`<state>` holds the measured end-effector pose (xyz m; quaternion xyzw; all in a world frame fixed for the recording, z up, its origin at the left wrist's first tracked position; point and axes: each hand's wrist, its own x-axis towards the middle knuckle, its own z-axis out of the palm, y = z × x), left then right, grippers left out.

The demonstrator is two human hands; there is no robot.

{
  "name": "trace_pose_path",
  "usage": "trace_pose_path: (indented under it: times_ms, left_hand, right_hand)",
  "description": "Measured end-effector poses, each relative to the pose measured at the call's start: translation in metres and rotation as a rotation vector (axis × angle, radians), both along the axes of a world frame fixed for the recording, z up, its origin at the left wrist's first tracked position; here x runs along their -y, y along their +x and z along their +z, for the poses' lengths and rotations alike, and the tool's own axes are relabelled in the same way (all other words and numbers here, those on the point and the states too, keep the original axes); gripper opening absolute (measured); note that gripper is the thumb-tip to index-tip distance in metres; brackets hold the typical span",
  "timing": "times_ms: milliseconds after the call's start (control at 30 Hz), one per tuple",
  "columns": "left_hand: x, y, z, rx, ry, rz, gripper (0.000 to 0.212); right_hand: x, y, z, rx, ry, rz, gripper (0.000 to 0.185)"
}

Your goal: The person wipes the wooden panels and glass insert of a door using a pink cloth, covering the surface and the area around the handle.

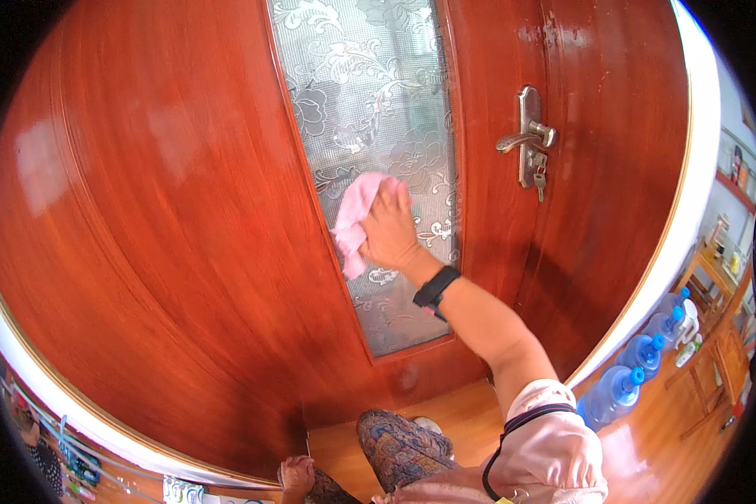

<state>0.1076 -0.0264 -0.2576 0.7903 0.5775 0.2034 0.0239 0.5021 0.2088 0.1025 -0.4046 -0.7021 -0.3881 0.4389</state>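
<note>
My right hand [390,230] holds a pink cloth [356,220] against the patterned glass panel [384,126] of a reddish-brown wooden door [183,189]. Part of the cloth hangs loose below the fingers, and its middle is hidden under the hand. A black band [438,286] circles my right wrist. Low in the picture, my left hand [297,474] rests by my knee with its fingers curled; whether anything is inside them is hidden. To the right of the glass is a metal lever handle [520,140] on a long plate, with keys [540,183] hanging from the lock.
Several large blue water bottles [611,394] stand on the wooden floor [655,441] at the right. Behind them are a wooden chair [724,359] and a small table [715,271] with items on it. A white door frame [693,164] borders the door. A packet [183,490] lies at lower left.
</note>
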Motion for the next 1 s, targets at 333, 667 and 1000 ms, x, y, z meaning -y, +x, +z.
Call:
trace_pose_path:
  times_ms: [333,667,1000]
  left_hand:
    - [-0.009,-0.002,-0.006,-0.108,0.006,-0.029,0.01]
    - [-0.009,0.016,0.012,-0.176,-0.096,-0.076,0.011]
    - [-0.005,0.018,0.016,-0.246,-0.049,-0.04,0.01]
  right_hand:
    - [-0.02,0.055,0.13,-0.252,0.347,-0.143,0.051]
    - [0.03,0.066,-0.261,-0.794,-0.361,0.018,0.035]
    - [0.032,0.162,-0.025,-0.764,0.375,-0.037,0.041]
